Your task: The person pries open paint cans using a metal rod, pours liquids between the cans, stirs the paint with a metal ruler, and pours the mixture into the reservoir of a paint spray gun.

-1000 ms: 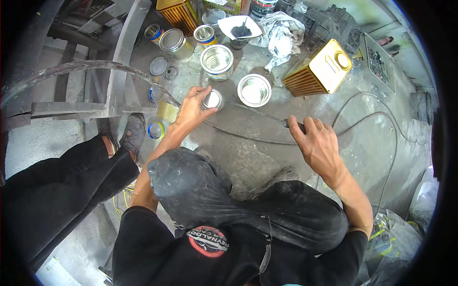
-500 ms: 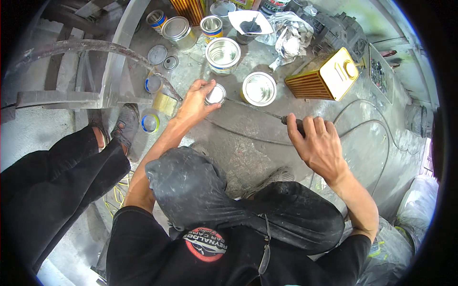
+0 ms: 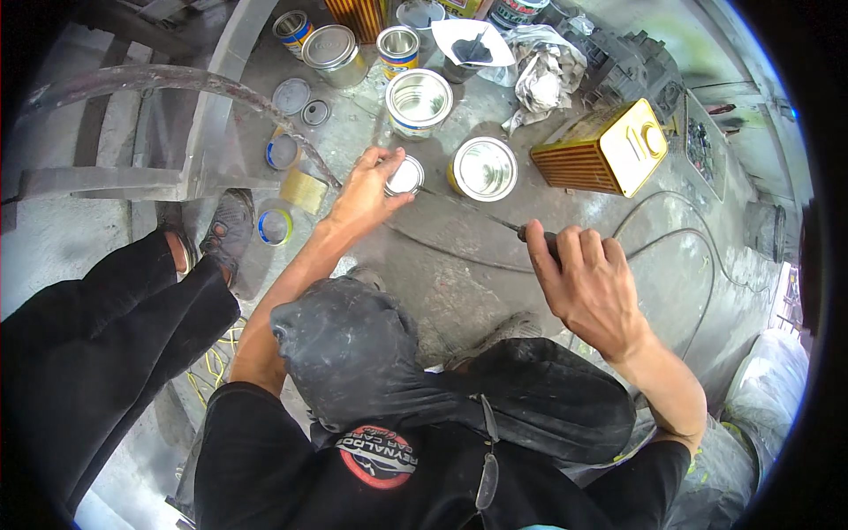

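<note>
My left hand (image 3: 367,190) grips a small metal can (image 3: 405,174) with a silver top, fingers and thumb around its side. My right hand (image 3: 579,278) is closed on the dark handle of a long, thin screwdriver (image 3: 484,212), whose shaft reaches left to the small can's rim. Just right of that can stands a larger open can (image 3: 484,166) with a shiny inside; another open can (image 3: 418,95) stands behind it. A black hose (image 3: 464,261) runs over the concrete floor beneath my hands.
More cans (image 3: 334,53), a cup of dark paste (image 3: 461,51) and crumpled paper (image 3: 539,84) stand behind. A gold rectangular tin (image 3: 599,146) is at right. A wooden frame (image 3: 203,132) and another person's black-trousered legs (image 3: 124,327) are at left. Loose lids (image 3: 291,95) lie near the frame.
The view has shifted slightly, moving the cans right and, earlier, upward in the picture. Both my hands keep their grips on can and screwdriver, with little other movement.
</note>
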